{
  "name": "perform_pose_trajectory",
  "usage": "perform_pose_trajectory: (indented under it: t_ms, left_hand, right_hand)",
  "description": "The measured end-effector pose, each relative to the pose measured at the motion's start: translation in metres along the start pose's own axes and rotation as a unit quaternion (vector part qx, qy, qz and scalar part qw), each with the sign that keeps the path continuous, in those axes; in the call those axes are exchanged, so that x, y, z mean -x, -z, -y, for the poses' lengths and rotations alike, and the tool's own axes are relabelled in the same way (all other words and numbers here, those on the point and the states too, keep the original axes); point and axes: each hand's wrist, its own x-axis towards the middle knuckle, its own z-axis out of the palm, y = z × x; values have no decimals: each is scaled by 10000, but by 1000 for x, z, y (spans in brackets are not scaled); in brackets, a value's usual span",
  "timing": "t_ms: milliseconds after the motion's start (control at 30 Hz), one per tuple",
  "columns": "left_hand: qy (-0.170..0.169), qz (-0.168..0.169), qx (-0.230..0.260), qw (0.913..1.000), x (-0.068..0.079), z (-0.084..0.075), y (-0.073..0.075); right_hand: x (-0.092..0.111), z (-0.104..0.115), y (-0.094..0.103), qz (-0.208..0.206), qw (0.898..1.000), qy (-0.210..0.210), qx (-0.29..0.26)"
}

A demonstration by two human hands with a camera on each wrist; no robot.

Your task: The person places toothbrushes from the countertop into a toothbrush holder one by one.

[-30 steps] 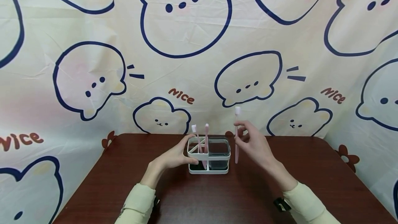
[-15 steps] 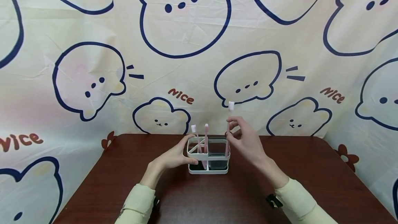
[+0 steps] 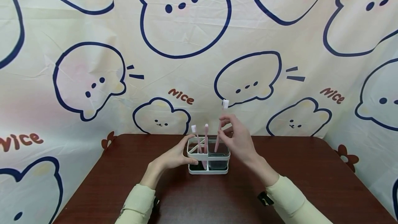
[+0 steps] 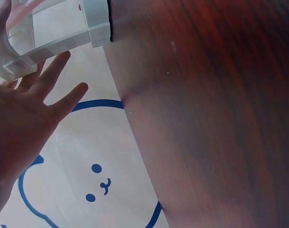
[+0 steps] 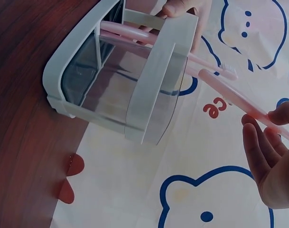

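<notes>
A white toothbrush holder [image 3: 214,157] stands on the table in the head view. My left hand [image 3: 172,155] grips its left side, thumb at the front and fingers behind. Two pink toothbrushes, one with its bristles facing left [image 3: 199,144] and one beside it [image 3: 206,139], stand in the left half. Between thumb and fingertips, my right hand [image 3: 237,141] pinches a third pink toothbrush [image 3: 217,144], bristles up and slightly tilted. Its lower end overlaps the holder's right half in the head view. The right wrist view shows this handle [image 5: 234,97] outside, close to the holder's top.
A clear, dark-looking cup [image 3: 218,165] sits in the holder's right half. The brown wooden table [image 3: 199,199] ends just behind the holder, where a printed cloth [image 3: 199,75] with cartoon bears hangs. A dark strap [image 3: 265,198] is at the right sleeve.
My right hand has carried its toothbrush leftward, from beside the holder to over its right half, and the brush now tilts slightly. My left hand and the holder have stayed put.
</notes>
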Motion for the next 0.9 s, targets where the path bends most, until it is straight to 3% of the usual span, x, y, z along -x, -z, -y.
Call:
perform_pose_trajectory:
  t_ms: [900]
  left_hand:
    - [-46,111,177,9998,-1,1,1]
  right_hand:
    - [-2,3,-36,-23,9988,412,249]
